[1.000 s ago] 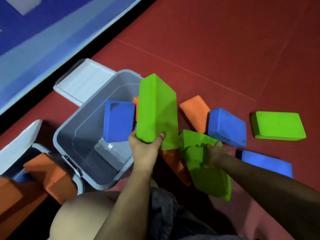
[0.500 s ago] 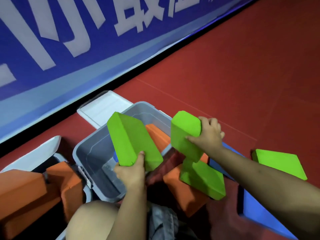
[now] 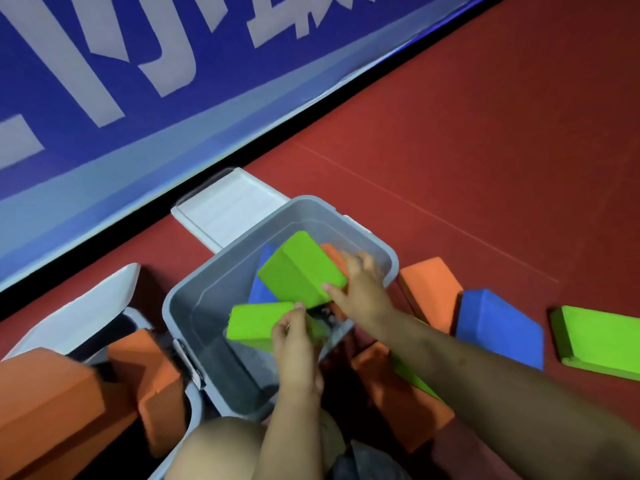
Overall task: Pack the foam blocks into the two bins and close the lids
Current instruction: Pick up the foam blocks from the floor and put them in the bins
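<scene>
A grey bin (image 3: 194,306) stands open on the red floor, its white lid (image 3: 225,209) hinged back behind it. My left hand (image 3: 294,344) grips a green foam block (image 3: 254,322) low inside the bin. My right hand (image 3: 360,289) holds a second green block (image 3: 298,271) tilted over the bin's middle. Under them lie a blue block (image 3: 263,285) and an orange block (image 3: 330,254). A second bin (image 3: 131,317) at the left holds orange blocks (image 3: 48,400), its lid (image 3: 76,313) open.
Loose blocks lie on the floor to the right: an orange one (image 3: 429,289), a blue one (image 3: 498,327), a green one (image 3: 599,341), and an orange one (image 3: 398,393) under my right forearm. A blue banner wall (image 3: 138,81) runs behind the bins. My knee (image 3: 214,448) is at the bottom.
Both hands have carried their green blocks leftward and down into the grey bin. The view has tilted up toward the banner.
</scene>
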A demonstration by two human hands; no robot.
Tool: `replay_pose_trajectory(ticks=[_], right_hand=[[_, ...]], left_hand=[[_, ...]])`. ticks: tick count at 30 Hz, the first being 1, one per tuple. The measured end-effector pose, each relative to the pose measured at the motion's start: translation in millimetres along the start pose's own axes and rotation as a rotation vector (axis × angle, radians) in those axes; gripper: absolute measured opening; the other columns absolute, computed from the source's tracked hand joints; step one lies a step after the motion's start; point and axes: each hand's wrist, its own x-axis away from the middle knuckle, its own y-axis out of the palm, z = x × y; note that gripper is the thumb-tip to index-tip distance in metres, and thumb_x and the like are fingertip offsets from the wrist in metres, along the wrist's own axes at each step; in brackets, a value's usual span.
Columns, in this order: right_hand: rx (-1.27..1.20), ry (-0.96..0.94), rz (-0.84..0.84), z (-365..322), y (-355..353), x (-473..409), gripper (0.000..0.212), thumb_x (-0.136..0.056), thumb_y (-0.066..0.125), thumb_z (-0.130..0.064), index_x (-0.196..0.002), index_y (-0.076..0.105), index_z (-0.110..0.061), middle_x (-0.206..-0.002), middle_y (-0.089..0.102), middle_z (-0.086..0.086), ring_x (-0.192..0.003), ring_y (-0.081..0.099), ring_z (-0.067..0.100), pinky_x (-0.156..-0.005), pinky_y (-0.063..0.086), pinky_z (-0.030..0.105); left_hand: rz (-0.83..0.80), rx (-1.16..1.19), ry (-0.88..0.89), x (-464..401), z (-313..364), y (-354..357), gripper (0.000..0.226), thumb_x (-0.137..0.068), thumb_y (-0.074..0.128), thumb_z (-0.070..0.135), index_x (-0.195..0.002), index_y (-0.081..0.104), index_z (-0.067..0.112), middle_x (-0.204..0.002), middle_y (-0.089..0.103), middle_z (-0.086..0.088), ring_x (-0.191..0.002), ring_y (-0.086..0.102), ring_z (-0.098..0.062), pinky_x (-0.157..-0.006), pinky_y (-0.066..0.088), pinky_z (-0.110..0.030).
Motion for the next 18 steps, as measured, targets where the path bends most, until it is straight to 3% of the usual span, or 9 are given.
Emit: replay_pose_trajectory(ticks=[2, 5, 8, 11, 13, 15, 18], right_hand=[[-0.080, 0.085, -0.011, 27, 5, 2, 0.067, -0.080, 0.059, -0.047, -0.132, 0.049, -0.007, -0.127, 0.047, 0.019, -0.123, 0.043, 0.033, -0.107, 0.029, 0.034], [-0.113, 0.176, 0.038, 83, 9, 18, 0.040, -0.088, 0.061, -0.026, -0.121, 0.056, -0.004, -0.118, 0.053, 0.017, -0.114, 0.051, 0.030, -0.101, 0.033, 0.029], [-0.173, 0.399, 0.091, 131, 22, 47, 0.025, -0.088, 0.063, -0.018, -0.108, 0.061, -0.003, -0.105, 0.059, 0.015, -0.098, 0.058, 0.029, -0.090, 0.043, 0.033], [-0.269, 0.642, 0.087, 167, 41, 76, 0.013, -0.089, 0.063, -0.019, -0.092, 0.062, -0.006, -0.088, 0.064, 0.009, -0.084, 0.059, 0.023, -0.071, 0.037, 0.024], [-0.353, 0.796, 0.083, 187, 59, 91, 0.016, -0.087, 0.066, -0.023, -0.077, 0.059, -0.013, -0.076, 0.061, 0.005, -0.077, 0.059, 0.023, -0.068, 0.037, 0.026], [-0.549, 1.022, 0.065, 207, 79, 100, 0.028, -0.082, 0.069, -0.038, -0.068, 0.060, -0.015, -0.072, 0.062, 0.005, -0.074, 0.061, 0.026, -0.070, 0.044, 0.033], [-1.043, 1.341, 0.117, 210, 90, 99, 0.045, -0.074, 0.065, -0.058, -0.081, 0.065, -0.013, -0.071, 0.065, 0.008, -0.065, 0.062, 0.021, -0.062, 0.049, 0.031]], left_hand=[[-0.058, -0.017, -0.073, -6, -7, 7, 0.011, -0.095, 0.054, 0.029, -0.092, 0.055, 0.018, -0.087, 0.060, -0.002, -0.080, 0.057, -0.012, -0.079, 0.044, -0.036], [-0.233, -0.082, -0.212, -11, -22, 22, 0.010, -0.095, 0.052, 0.032, -0.094, 0.058, 0.024, -0.102, 0.064, -0.003, -0.100, 0.060, -0.018, -0.077, 0.047, -0.034], [-0.341, -0.137, -0.311, -16, -37, 40, 0.012, -0.097, 0.049, 0.031, -0.103, 0.057, 0.024, -0.103, 0.063, 0.000, -0.095, 0.061, -0.014, -0.075, 0.048, -0.034], [-0.393, -0.181, -0.441, -23, -52, 54, 0.028, -0.097, 0.046, 0.037, -0.116, 0.056, 0.021, -0.115, 0.063, -0.002, -0.097, 0.061, -0.011, -0.075, 0.050, -0.035], [-0.393, -0.200, -0.511, -28, -62, 60, 0.031, -0.097, 0.043, 0.042, -0.112, 0.059, 0.020, -0.113, 0.064, -0.003, -0.099, 0.062, -0.014, -0.079, 0.048, -0.037], [-0.402, -0.165, -0.580, -33, -70, 66, 0.036, -0.098, 0.040, 0.042, -0.117, 0.057, 0.017, -0.111, 0.064, -0.005, -0.098, 0.061, -0.017, -0.084, 0.046, -0.039], [-0.410, -0.104, -0.664, -42, -77, 73, 0.033, -0.098, 0.039, 0.040, -0.113, 0.056, 0.016, -0.113, 0.061, -0.009, -0.096, 0.060, -0.021, -0.079, 0.045, -0.038]])
